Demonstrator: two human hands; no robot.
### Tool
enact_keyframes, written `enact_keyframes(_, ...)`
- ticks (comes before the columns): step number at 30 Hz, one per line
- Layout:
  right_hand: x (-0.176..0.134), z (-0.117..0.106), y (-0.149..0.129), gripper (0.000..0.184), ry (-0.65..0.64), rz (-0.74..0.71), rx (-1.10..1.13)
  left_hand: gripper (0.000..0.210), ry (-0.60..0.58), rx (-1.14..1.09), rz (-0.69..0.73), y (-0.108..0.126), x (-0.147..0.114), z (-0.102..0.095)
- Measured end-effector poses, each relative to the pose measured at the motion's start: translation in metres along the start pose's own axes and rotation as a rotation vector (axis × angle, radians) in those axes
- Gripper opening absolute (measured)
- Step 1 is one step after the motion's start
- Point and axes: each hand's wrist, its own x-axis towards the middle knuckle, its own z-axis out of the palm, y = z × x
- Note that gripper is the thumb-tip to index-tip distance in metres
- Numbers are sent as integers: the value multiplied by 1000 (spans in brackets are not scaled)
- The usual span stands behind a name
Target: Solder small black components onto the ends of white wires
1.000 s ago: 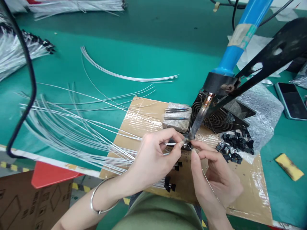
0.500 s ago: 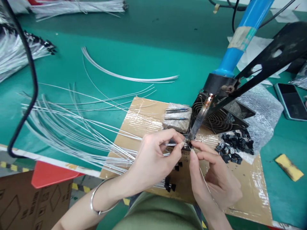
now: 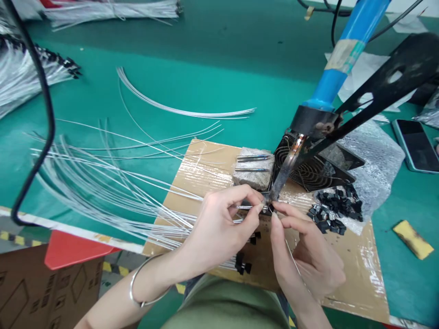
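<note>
Open green mat lies beyond the fanned thin silvery wires. On the right, the blue-handled soldering iron, black round-grilled fan and heap of small black plastic pieces crowd the brown cardboard sheet.

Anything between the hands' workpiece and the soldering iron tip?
Nothing visible. The left hand and right hand pinch a small black part right at the soldering iron tip; whether they touch is too small to tell.
</note>
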Motion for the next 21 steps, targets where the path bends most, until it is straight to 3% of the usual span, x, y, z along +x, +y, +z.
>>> enact_keyframes(12,-3,0,3,18,-3,47,74,15,-3,-6,-4,-1,1,0)
enact_keyframes(21,1,-1,1,18,-5,-1,20,15,-15,-37,-4,-2,-1,0)
